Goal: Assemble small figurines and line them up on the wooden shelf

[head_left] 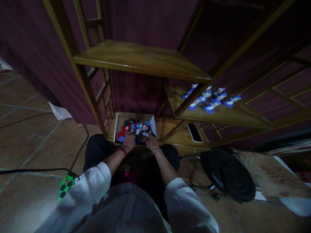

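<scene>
A white open box [116, 127] holds a jumble of small cartoon figurines [138, 127] with red, blue and purple round bases. My left hand [129, 141], with a red beaded bracelet at the wrist, reaches over the box's near side, its fingers bent down among the pieces. To its right is my right hand [152, 142], wearing a silver bangle, its fingers bent together by the box's near right corner, close to some dark pieces. What either hand's fingertips hold is too small and dim to make out.
The box sits on the lowest board of a wooden shelf unit [143, 60]. A phone [194, 132] lies to its right. Several blue-and-white figurines [211, 103] stand on a higher shelf. A black round stool [228, 174] is at right; a green device [66, 187] and cables lie left.
</scene>
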Motion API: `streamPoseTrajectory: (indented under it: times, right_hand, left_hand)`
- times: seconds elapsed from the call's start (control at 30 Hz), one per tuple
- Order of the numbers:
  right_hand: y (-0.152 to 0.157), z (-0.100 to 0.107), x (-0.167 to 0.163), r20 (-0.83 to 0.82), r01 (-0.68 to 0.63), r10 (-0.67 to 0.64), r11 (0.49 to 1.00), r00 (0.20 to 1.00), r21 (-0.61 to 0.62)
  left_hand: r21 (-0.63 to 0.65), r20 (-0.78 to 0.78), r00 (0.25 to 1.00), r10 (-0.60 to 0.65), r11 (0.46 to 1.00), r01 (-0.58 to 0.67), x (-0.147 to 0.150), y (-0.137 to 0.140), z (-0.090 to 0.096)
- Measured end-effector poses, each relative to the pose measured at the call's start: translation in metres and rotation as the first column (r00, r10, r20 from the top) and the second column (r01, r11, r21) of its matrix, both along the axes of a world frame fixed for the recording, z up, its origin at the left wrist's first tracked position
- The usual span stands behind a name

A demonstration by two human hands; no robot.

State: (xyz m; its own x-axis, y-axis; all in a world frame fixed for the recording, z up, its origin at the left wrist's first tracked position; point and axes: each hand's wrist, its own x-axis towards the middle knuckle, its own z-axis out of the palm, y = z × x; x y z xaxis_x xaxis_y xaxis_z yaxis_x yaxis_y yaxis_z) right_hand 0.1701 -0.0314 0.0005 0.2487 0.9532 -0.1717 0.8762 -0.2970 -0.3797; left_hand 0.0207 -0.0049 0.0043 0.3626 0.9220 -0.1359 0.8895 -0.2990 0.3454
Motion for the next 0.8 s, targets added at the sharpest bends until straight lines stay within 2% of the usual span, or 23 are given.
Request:
streamPoseTrajectory:
  times: [0.17, 0.27, 0.4, 0.57, 0.8]
  right_hand:
    - [-0.003, -0.003, -0.001, -0.022, -0.049, 0.05, 0.998, 0.999, 0.044]
    - [-0.003, -0.005, 0.001, -0.049, 0.01, -0.004, 0.993, 0.999, 0.117]
    - [-0.003, -0.003, 0.007, -0.105, 0.092, -0.078, 0.986, 0.991, 0.136]
    - [-0.008, 0.002, 0.012, -0.055, 0.108, -0.099, 0.977, 0.994, 0.183]
    - [-0.018, -0.003, 0.016, -0.178, 0.153, -0.119, 0.97, 0.977, 0.189]
  left_hand:
    - [0.022, 0.024, 1.0, 0.014, 1.0, -0.014, -0.001, 0.001, -0.005]
    - [0.029, 0.046, 0.999, 0.026, 0.999, -0.027, -0.001, 0.001, -0.006]
    - [0.025, 0.055, 0.998, 0.037, 0.999, -0.039, -0.002, 0.0, -0.004]
    - [0.04, 0.053, 0.998, 0.037, 0.998, -0.04, -0.002, 0.0, -0.004]
    - [0.034, 0.036, 0.999, 0.026, 0.999, -0.028, -0.001, 0.0, -0.008]
